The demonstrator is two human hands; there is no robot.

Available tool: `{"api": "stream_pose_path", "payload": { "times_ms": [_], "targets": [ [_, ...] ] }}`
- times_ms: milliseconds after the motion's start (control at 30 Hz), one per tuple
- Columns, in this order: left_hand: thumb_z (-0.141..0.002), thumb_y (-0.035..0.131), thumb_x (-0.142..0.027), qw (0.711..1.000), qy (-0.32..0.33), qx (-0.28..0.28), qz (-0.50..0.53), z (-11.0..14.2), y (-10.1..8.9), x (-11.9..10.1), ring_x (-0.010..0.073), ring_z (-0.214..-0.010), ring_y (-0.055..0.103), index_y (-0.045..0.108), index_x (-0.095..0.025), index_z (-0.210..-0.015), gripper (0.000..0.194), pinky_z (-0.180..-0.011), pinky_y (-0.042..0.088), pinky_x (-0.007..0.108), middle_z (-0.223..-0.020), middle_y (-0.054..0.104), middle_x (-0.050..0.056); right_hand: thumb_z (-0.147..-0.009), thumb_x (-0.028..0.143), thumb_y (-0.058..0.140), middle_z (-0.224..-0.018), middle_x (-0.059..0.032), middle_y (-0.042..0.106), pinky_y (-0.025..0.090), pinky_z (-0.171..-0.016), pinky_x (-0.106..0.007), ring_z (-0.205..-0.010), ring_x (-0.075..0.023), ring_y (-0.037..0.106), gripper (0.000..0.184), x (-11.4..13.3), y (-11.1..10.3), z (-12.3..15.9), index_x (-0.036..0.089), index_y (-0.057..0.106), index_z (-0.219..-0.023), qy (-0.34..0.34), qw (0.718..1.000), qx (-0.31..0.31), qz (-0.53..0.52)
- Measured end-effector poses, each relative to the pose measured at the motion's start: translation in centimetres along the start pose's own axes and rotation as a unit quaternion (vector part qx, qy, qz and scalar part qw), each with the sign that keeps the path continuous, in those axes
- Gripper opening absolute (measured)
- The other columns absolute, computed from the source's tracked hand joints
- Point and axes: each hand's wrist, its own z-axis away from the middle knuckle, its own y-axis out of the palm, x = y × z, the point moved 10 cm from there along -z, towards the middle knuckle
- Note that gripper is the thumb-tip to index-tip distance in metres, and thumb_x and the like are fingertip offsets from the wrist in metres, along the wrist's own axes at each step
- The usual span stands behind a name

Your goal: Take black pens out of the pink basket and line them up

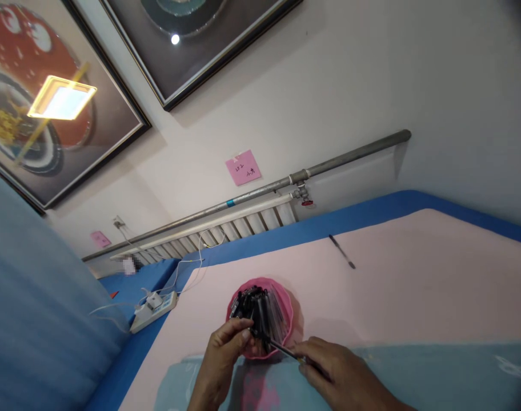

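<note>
My right hand grips a slim dark pen, which points left toward my other hand. My left hand is pinched close to the pen's far end. A small dark piece shows at its fingertips, too small to make out, and I cannot tell whether it is part of the pen. Just behind both hands stands a round pink basket full of pen parts, dark ones on the left and clear tubes on the right. The hands partly cover its near side.
Another dark pen lies farther back on the pink table cover. A light-blue cloth runs along the near edge. To the left are a white power strip with plugs and cables, and a blue curtain. A radiator lines the wall.
</note>
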Motion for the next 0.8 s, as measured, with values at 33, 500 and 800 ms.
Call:
{"api": "stream_pose_path", "payload": {
  "times_ms": [33, 500, 800],
  "targets": [
    [-0.064, 0.071, -0.029, 1.000, 0.003, 0.002, -0.020, 0.1, 0.0, -0.2, 0.0111, -0.057, 0.056, 0.069, -0.016, -0.084, 0.024, -0.063, 0.042, 0.024, -0.059, 0.063, 0.000, -0.082, 0.023, 0.043, -0.088, -0.0006, 0.066, 0.042, -0.073, -0.025, -0.082, -0.0168, 0.060, 0.023, 0.0, 0.0, 0.0, 0.027, 0.064, -0.091, 0.002, 1.000, 0.002, 0.002],
    [-0.061, 0.073, -0.029, 0.996, -0.051, 0.069, 0.000, 0.4, 1.2, 0.6, 0.0070, -0.045, 0.045, 0.069, -0.011, -0.077, 0.024, -0.047, 0.038, 0.021, -0.050, 0.055, -0.001, -0.079, 0.022, 0.047, -0.084, 0.0015, 0.067, 0.041, -0.071, -0.024, -0.079, -0.0156, 0.059, 0.022, 0.4, 0.4, 0.2, 0.027, 0.065, -0.089, -0.005, 0.999, 0.017, -0.045],
    [-0.056, 0.074, -0.046, 0.991, -0.008, -0.078, 0.111, -0.3, 1.3, 0.8, 0.0067, -0.041, 0.046, 0.056, -0.015, -0.069, 0.038, -0.042, 0.035, 0.020, -0.048, 0.051, -0.004, -0.076, 0.026, 0.049, -0.082, 0.0011, 0.069, 0.042, -0.068, -0.023, -0.075, -0.0161, 0.059, 0.020, -0.6, 0.6, 0.1, 0.027, 0.067, -0.086, 0.041, 0.997, -0.019, -0.065]
  ]
}}
